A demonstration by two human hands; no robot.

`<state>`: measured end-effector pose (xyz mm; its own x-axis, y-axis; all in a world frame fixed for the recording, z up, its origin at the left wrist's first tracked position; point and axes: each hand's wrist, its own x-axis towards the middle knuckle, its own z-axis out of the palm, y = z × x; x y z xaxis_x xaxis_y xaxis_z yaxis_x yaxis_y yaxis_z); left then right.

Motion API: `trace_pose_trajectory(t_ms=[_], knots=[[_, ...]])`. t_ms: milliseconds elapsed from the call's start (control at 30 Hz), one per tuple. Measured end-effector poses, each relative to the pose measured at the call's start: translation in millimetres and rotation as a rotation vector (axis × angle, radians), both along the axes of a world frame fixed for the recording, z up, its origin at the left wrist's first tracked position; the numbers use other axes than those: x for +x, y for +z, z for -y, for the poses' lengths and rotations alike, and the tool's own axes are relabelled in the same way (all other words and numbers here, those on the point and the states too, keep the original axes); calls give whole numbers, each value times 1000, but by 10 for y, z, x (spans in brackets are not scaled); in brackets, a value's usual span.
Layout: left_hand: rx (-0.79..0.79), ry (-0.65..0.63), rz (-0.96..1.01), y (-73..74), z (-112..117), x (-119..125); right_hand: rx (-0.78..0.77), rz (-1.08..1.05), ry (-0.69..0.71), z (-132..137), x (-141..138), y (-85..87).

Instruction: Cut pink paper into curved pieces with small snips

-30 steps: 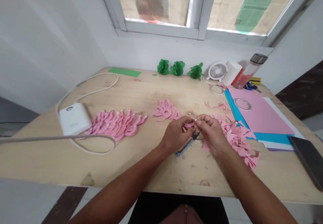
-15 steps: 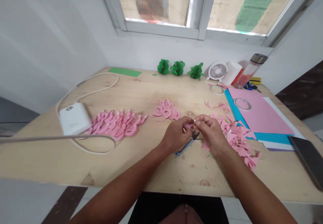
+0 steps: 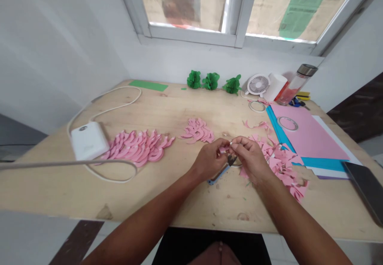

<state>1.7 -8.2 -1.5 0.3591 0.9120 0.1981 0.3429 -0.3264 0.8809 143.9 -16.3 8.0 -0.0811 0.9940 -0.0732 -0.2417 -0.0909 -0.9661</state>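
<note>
A small pink paper cutout (image 3: 224, 149) sits near the middle of the frame, held above the wooden table (image 3: 227, 207), its long axis running roughly left to right and partly hidden by fingers. The left hand (image 3: 208, 160) grasps its left part in a tight pinch, while the right hand (image 3: 251, 157) pinches its right end beside a tiny white bit (image 3: 231, 142). Just below the hands lie blue-handled scissors (image 3: 221, 173), their blades pointing to the upper right. Loose pink paper scraps (image 3: 283, 167) spread to the right of the right hand, and two heaps of curved pink cutouts (image 3: 137, 147) (image 3: 197, 131) lie to the left. A white power bank (image 3: 89, 140) with its cable sits at the left. At the right lie a pink sheet (image 3: 308, 133) with a tape roll (image 3: 287, 123) on it. Three green paper pompoms (image 3: 211, 81), a small white fan (image 3: 257, 85) and a glass bottle (image 3: 296, 83) stand along the far edge beneath the window (image 3: 239, 10).
</note>
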Motion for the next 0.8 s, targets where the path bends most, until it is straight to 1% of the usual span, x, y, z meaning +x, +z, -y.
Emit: trace_pose_trajectory(t_ms=[367, 800], knots=[[-74, -4, 68, -32, -25, 1, -2, -11, 1, 0, 6, 2], [-42, -15, 71, -59, -32, -6, 15, -12, 12, 6, 7, -3]])
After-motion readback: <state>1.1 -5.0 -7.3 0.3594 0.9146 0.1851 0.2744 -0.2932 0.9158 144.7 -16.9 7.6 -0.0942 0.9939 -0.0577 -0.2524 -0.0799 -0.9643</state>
